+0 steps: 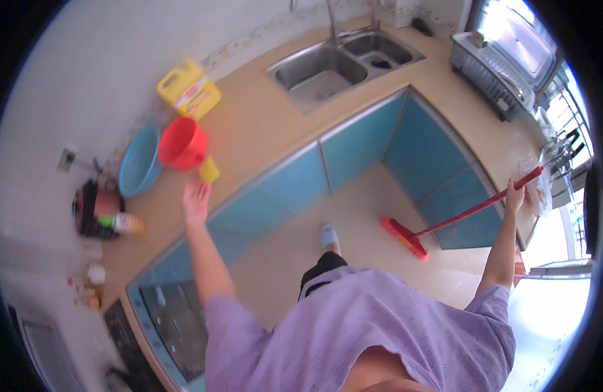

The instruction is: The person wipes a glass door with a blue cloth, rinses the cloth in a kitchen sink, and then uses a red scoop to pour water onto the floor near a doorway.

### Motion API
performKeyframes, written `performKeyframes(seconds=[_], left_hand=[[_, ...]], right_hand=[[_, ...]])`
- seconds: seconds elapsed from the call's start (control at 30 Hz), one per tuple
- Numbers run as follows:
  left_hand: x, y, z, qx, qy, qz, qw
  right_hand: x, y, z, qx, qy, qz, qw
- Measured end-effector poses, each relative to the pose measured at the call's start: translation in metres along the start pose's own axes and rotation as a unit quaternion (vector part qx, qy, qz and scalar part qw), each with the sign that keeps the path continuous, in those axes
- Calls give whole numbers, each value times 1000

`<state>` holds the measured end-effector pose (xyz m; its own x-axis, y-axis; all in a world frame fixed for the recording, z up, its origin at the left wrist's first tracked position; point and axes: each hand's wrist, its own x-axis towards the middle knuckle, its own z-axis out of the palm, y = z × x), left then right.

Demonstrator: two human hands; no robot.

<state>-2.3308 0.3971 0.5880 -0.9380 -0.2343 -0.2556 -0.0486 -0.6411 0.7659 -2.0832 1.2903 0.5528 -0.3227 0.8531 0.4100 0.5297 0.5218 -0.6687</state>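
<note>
My right hand (514,197) grips the red handle of a broom (470,211) near its upper end. The broom slants down to the left, its red-and-orange head (404,238) low by the floor in front of the blue cabinets. My left hand (196,202) is stretched out over the counter's edge on the left, fingers extended and nothing in it. Just beyond its fingertips lies a yellow sponge or cloth (209,170). A red plastic bucket-like container (183,143) stands behind that, beside a light-blue basin (141,160) leaning on the wall.
A yellow jug (190,90) stands by the wall, left of the double steel sink (321,73). The dark cooker-like appliance (98,208) and a bottle (127,223) are at left. A grey dish rack (492,73) sits at right. My slippered foot (329,236) is on the tiled floor (291,259).
</note>
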Motion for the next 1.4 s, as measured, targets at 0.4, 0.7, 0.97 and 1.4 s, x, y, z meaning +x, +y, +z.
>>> performKeyframes(seconds=[0.4,0.7,0.97,1.4], left_hand=[[155,13,33,95,34,-82,992],[83,-14,164,214,-64,-101,969],[142,-87,302,269,-131,-137,944],[214,-205,459,224,-78,-191,953]], right_hand=[[9,-40,43,-248,26,242,938],[53,-44,128,-353,200,297,865],[36,-141,237,43,55,471,880],[148,-533,615,-68,-256,-642,720]])
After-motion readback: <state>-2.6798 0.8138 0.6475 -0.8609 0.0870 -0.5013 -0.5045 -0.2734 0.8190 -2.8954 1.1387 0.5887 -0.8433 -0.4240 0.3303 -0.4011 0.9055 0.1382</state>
